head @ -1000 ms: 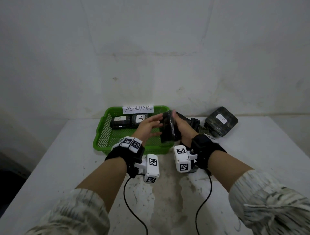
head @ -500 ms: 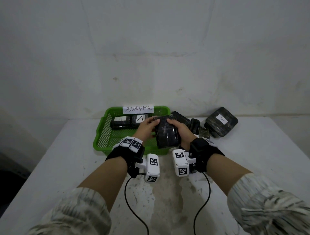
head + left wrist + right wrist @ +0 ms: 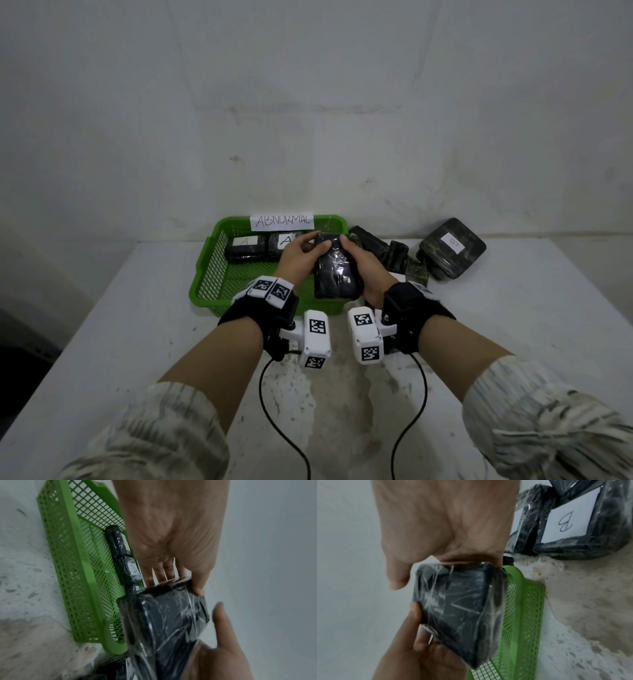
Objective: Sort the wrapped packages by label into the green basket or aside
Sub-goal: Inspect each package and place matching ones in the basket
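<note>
Both hands hold one black plastic-wrapped package (image 3: 337, 270) above the near right corner of the green basket (image 3: 212, 274). My left hand (image 3: 303, 255) grips its far left corner, thumb on the top face. Along the right side, my right hand (image 3: 361, 265) grips the package. The face turned toward me shows no label. In the left wrist view the package (image 3: 168, 628) hangs beside the basket (image 3: 72, 574). In the right wrist view the package (image 3: 458, 608) sits between the thumb and fingers. Two packages marked A (image 3: 245, 246) (image 3: 286, 244) lie at the back of the basket.
A paper sign reading ABNORMAL (image 3: 281, 222) stands on the basket's far rim. A pile of wrapped packages (image 3: 394, 255) lies right of the basket, one marked B (image 3: 452, 248) at the far right near the wall. The white table (image 3: 513, 325) has a stained patch at the front.
The package turned from standing on edge to its broad face toward me and came slightly nearer. My left thumb moved onto its top face.
</note>
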`<act>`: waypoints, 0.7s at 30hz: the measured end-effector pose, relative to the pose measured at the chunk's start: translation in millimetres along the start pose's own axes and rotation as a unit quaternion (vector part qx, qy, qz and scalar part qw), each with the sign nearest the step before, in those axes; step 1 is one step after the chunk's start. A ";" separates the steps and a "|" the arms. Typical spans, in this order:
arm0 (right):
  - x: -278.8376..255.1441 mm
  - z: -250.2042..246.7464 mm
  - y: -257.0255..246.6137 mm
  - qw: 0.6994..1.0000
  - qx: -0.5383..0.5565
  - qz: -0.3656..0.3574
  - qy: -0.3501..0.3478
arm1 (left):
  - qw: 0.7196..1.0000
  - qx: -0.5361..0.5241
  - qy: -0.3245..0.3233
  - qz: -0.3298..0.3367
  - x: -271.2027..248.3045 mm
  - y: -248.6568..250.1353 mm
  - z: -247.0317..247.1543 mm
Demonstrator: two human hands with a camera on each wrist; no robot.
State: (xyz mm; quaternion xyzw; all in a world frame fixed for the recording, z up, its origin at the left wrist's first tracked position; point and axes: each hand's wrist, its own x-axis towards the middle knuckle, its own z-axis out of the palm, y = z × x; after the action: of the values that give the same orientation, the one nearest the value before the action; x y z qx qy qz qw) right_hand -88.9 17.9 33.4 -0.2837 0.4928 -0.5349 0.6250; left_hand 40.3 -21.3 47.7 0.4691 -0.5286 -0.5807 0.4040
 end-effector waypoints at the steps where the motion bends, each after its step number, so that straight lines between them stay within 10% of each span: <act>1: 0.6 2.0 1.3 1.000 -0.006 -0.013 0.007 | 1.000 -0.005 -0.001 -0.004 0.1 -0.3 0.9; 21: -2.2 1.9 2.6 1.000 0.003 -0.016 -0.017 | 0.997 -0.077 -0.008 0.006 -5.4 -7.7 0.4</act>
State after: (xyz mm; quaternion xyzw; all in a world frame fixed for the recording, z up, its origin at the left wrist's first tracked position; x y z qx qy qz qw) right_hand -85.9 20.3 32.4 -0.2989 0.4752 -0.5418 0.6255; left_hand 41.4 -15.1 40.7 0.4290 -0.4886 -0.6211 0.4377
